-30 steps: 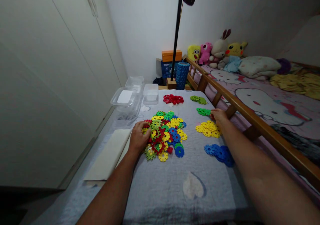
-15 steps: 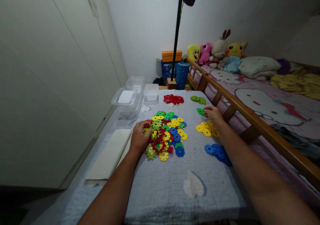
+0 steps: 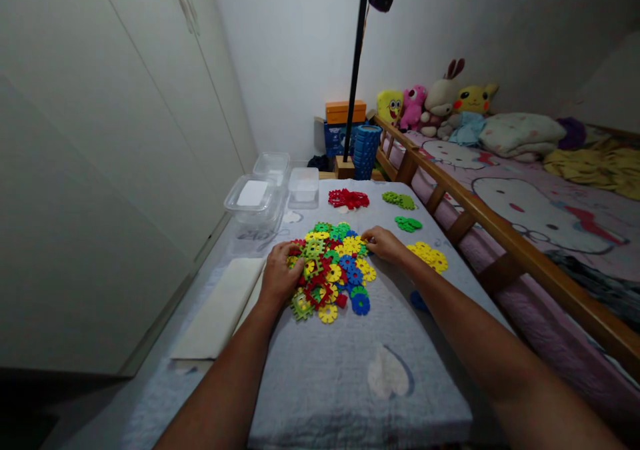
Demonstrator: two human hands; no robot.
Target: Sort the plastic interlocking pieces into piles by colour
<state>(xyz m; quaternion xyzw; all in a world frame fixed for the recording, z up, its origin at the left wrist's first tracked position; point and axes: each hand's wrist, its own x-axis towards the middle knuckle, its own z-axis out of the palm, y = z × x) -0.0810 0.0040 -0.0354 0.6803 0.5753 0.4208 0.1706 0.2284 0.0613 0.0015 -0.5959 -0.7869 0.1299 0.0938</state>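
Head view: left hand (image 3: 280, 270) curled over the near-left side of a mixed heap of plastic pieces (image 3: 330, 273) on the cloth (image 3: 325, 370); right hand (image 3: 384, 243) at its right edge — whether either grips, cannot tell. Pinching one rim should disturb neighbours least.

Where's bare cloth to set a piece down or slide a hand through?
Widest: around the printed heart, between the forearms and this side of the mixed pile. A smaller patch lies between the red pile and the bright green pile. Crowded: the mixed pile itself, with the left hand and right hand at it.
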